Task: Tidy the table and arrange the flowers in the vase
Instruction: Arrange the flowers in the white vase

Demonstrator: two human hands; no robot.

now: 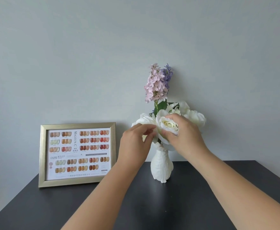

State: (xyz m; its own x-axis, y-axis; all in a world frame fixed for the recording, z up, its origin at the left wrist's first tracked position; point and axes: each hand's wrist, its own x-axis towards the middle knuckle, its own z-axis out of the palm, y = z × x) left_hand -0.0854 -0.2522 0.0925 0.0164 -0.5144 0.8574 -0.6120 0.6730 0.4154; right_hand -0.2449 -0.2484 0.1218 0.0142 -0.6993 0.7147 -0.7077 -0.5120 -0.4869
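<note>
A white ribbed vase [161, 168] stands on the dark table [136, 205] near the wall. It holds several white roses and a tall pink and purple flower spike [157, 83]. My right hand [184, 136] wraps around the front white rose [168, 126] from the right, fingers closed on its head. My left hand [136, 143] pinches the outer petals of a white rose [143, 121] on the left side of the bunch. The vase's neck is partly hidden behind both hands.
A gold picture frame [77, 155] with a nail colour chart leans against the grey wall [102, 47], left of the vase. The table's left and right edges run diagonally toward the front.
</note>
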